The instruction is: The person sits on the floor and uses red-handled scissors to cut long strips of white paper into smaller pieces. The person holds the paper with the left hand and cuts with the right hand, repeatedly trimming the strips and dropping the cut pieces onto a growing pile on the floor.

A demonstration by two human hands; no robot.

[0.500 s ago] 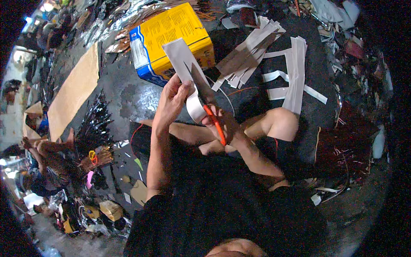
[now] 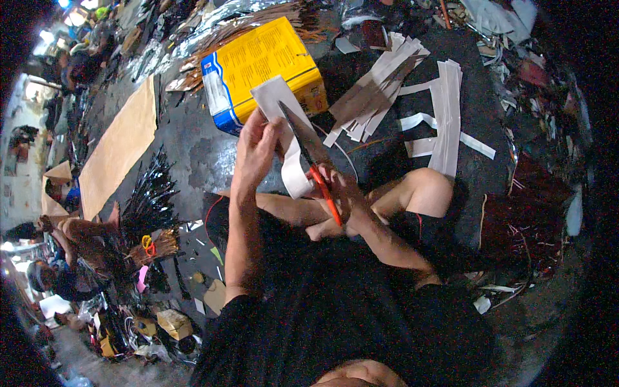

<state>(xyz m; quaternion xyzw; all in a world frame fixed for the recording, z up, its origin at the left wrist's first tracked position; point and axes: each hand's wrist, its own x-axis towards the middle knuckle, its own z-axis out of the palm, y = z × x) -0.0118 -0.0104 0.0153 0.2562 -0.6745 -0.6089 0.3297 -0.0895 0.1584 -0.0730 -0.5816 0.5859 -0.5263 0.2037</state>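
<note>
My left hand (image 2: 258,149) pinches a white, paper-like strip (image 2: 296,177) by its left edge, between thumb and fingers. The strip stands up past the fingertips, and its lower part curls round toward my right hand. Orange-handled scissors (image 2: 325,193) are gripped in my right hand (image 2: 342,190). Their dark blades lie lengthwise along the strip, pointing up and away from me. Whether the blades are parted cannot be made out. Just beyond my left hand is a yellow and blue box (image 2: 274,48), partly hidden by the strip.
A fanned pile of pale strips (image 2: 377,90) and a second bundle (image 2: 446,119) lie on the dark floor (image 2: 193,145) to the right. At left are a tan sheet (image 2: 122,148), dark shredded strands (image 2: 148,190) and another person's bare leg (image 2: 90,229). Scraps line both sides.
The view has shifted a little, setting the scene lower. My hands and the strip have come slightly nearer to me, and the scissor blades now show more plainly along the strip.
</note>
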